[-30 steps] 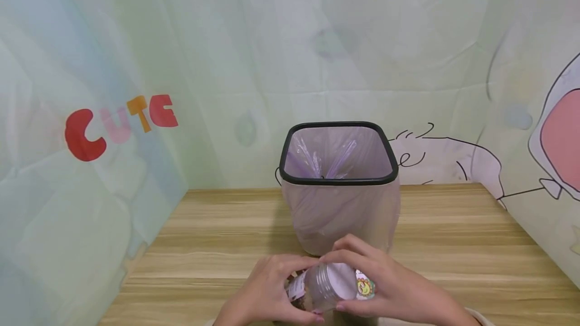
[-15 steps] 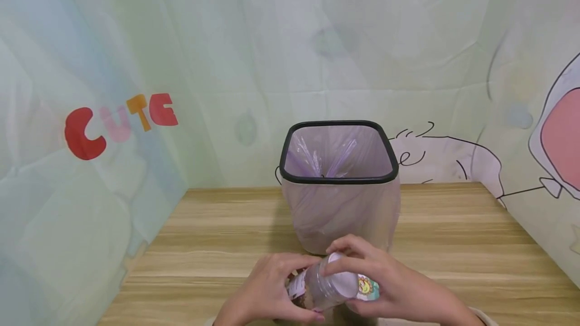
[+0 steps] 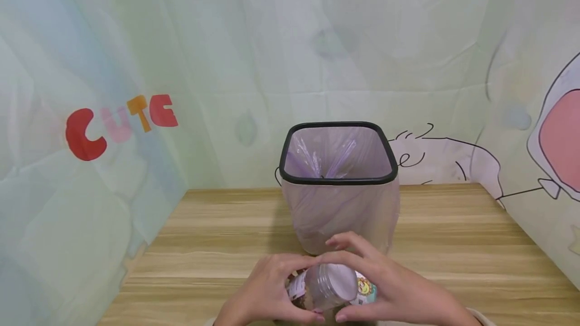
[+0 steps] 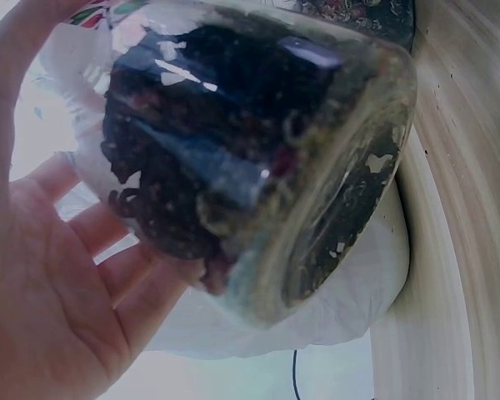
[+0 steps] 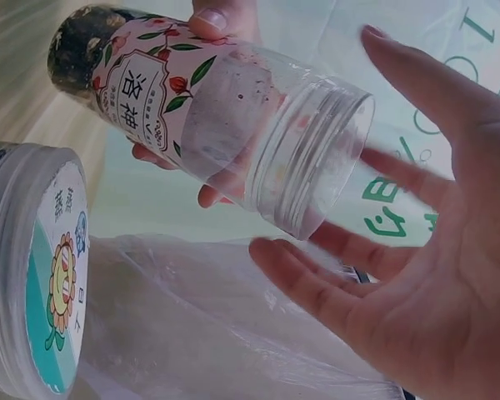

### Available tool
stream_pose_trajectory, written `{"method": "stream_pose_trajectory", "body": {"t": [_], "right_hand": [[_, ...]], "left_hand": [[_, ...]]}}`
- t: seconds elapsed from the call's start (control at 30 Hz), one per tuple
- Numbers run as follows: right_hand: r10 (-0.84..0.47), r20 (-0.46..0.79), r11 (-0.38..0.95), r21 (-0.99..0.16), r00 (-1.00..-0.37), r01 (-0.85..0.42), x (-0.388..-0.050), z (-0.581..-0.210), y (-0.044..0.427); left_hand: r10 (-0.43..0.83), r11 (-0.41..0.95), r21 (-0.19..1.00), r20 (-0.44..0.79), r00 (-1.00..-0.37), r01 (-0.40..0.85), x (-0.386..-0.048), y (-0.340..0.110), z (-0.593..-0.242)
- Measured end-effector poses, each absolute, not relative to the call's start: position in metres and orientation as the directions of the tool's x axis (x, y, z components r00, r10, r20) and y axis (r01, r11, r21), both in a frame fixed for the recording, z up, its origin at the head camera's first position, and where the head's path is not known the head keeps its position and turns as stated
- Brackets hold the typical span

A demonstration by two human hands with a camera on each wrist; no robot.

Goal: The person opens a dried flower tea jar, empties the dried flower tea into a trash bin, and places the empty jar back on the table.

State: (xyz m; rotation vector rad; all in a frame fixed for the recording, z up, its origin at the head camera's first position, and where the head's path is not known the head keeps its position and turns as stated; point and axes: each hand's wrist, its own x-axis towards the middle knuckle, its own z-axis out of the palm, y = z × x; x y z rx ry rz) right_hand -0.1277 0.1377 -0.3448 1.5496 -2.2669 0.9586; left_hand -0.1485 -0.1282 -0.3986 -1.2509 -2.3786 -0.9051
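Note:
My left hand (image 3: pixel 269 291) grips a clear plastic jar (image 3: pixel 319 288), tilted with its clear ridged lid (image 5: pixel 317 158) to the right. Pink flowered paper wraps the jar in the right wrist view, and dark dried pieces (image 4: pixel 208 142) lie toward its base in the left wrist view. Around the lid end, my right hand (image 3: pixel 385 283) is spread, thumb and fingers apart; whether a finger touches the lid is hard to tell. Close by stands a second jar (image 5: pixel 54 283) with a sunflower picture on its lid, partly hidden behind my right hand in the head view.
Behind the hands, a bin (image 3: pixel 344 215) with a black rim and a thin purplish liner stands on the wood-grain table (image 3: pixel 217 235). A printed cloth (image 3: pixel 254 64) hangs at the back and sides.
Half a second ago my right fingers lay across the lid; now they have spread away from it. The jar's lid end has tipped slightly, while my left hand keeps its grip.

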Motion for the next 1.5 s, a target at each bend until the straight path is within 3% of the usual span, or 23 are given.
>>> {"method": "stream_pose_trajectory", "body": {"t": [0.07, 0.27, 0.6, 0.77, 1.1, 1.27, 1.5], "right_hand": [[-0.729, 0.524, 0.253, -0.392, -0.441, -0.885, -0.127, -0.345, 0.136], [-0.717, 0.543, 0.249, -0.388, -0.438, -0.887, -0.131, -0.348, 0.134], [-0.722, 0.611, 0.137, -0.332, -0.324, -0.933, -0.136, -0.347, 0.136], [-0.718, 0.618, 0.126, -0.338, -0.321, -0.933, -0.135, -0.347, 0.138], [-0.699, 0.592, 0.146, -0.429, -0.4, -0.891, -0.133, -0.347, 0.146], [-0.693, 0.58, 0.194, -0.422, -0.428, -0.886, -0.132, -0.348, 0.153], [-0.672, 0.503, 0.336, -0.447, -0.544, -0.829, -0.13, -0.352, 0.176]], "left_hand": [[0.625, 0.432, 0.395, 0.518, -0.585, 0.811, -0.148, -0.128, -0.399], [0.628, 0.439, 0.391, 0.511, -0.587, 0.809, -0.148, -0.129, -0.399], [0.621, 0.447, 0.406, 0.501, -0.603, 0.797, -0.147, -0.129, -0.398], [0.626, 0.441, 0.399, 0.505, -0.594, 0.804, -0.147, -0.13, -0.398], [0.63, 0.429, 0.421, 0.495, -0.599, 0.799, -0.148, -0.13, -0.398], [0.632, 0.437, 0.407, 0.496, -0.596, 0.802, -0.148, -0.13, -0.397], [0.636, 0.446, 0.381, 0.502, -0.586, 0.81, -0.148, -0.132, -0.396]]}}
